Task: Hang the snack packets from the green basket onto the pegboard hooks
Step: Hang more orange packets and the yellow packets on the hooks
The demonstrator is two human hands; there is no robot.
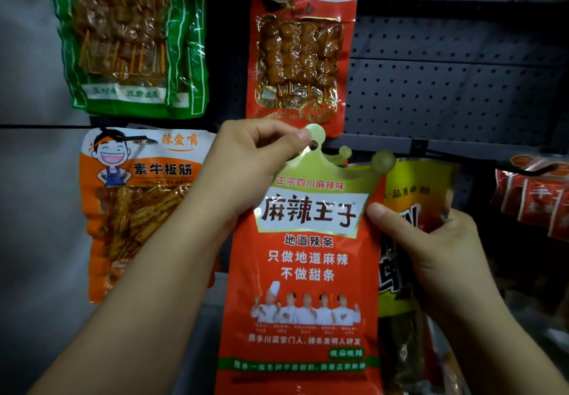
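Grey pegboard (446, 86) carries hanging packets; room beyond seems dim.

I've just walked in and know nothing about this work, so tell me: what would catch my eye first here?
The big red snack packet with a gold crown top in the centre, its crown pinched by the left hand at the hanging hole by a pegboard hook. The right hand grips a yellow packet just behind it. Above hang a red skewer packet and a green skewer packet.
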